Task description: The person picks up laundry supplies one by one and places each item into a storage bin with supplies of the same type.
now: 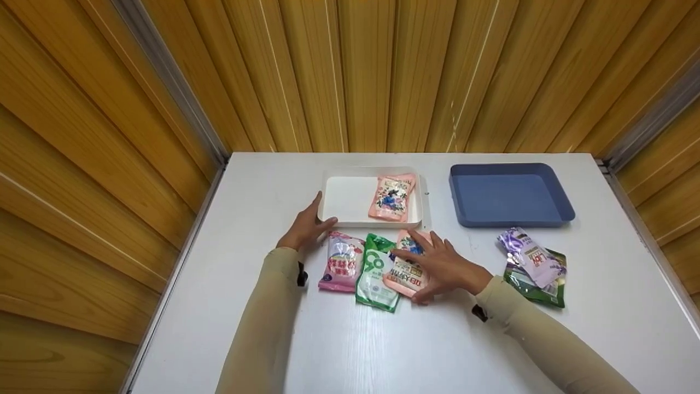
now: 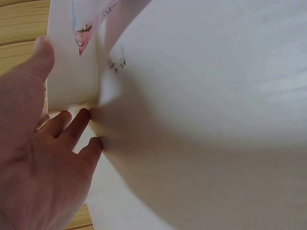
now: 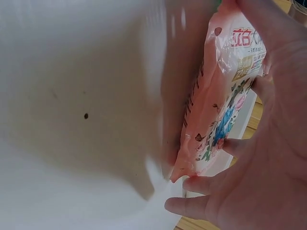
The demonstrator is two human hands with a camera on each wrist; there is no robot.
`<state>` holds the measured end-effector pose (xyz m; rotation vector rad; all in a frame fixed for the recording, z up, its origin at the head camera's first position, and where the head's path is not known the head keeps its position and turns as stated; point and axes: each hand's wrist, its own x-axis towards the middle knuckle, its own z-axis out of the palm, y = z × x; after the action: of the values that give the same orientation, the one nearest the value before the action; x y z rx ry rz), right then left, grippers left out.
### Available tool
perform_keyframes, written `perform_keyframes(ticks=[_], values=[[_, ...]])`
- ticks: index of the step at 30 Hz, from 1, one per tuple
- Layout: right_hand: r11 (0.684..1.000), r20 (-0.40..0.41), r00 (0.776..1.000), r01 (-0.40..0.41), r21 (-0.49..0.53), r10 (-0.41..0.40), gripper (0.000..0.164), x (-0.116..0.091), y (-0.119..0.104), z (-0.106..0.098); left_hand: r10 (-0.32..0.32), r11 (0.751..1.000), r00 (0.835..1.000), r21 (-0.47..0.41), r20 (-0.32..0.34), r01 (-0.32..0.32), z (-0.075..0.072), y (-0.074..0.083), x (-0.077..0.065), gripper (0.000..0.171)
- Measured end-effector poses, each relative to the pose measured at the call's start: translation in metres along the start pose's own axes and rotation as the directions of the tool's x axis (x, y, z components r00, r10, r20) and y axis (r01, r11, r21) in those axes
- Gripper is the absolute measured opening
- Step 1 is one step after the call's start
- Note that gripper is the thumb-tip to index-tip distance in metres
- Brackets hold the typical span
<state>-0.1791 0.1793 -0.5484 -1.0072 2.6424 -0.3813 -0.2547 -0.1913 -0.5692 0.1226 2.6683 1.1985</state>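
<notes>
At the left front corner of a white tray, my left hand touches the wall, its thumb by the front rim and the index finger stretched along the side. A salmon-pink packet with a floral print lies in the tray's right part. My right hand spreads over a matching pink packet in front of the tray. In the right wrist view its fingertips reach onto that packet's printed face. Beside it lie a green-and-white packet and a bright pink one.
An unfilled blue tray stands at the back right. Before it, a purple packet lies across a dark green packet. Yellow wood-look panels rise behind and beside the white table.
</notes>
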Motion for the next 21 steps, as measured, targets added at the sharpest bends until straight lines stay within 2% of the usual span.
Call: perform_keyframes(ticks=[12,21], values=[[0.999,-0.011,1.000,0.021,-0.026,-0.022,0.112,0.0014,0.0038,0.0039,-0.013,1.000,1.000,0.005,-0.009,0.013,0.0011,0.0007,0.0005,0.098],[1.000,-0.021,0.999,0.024,0.008,-0.024,0.107,0.0035,0.0057,0.0058,0.025,1.000,1.000,0.001,-0.008,-0.025,-0.0004,0.0002,0.0010,0.097]])
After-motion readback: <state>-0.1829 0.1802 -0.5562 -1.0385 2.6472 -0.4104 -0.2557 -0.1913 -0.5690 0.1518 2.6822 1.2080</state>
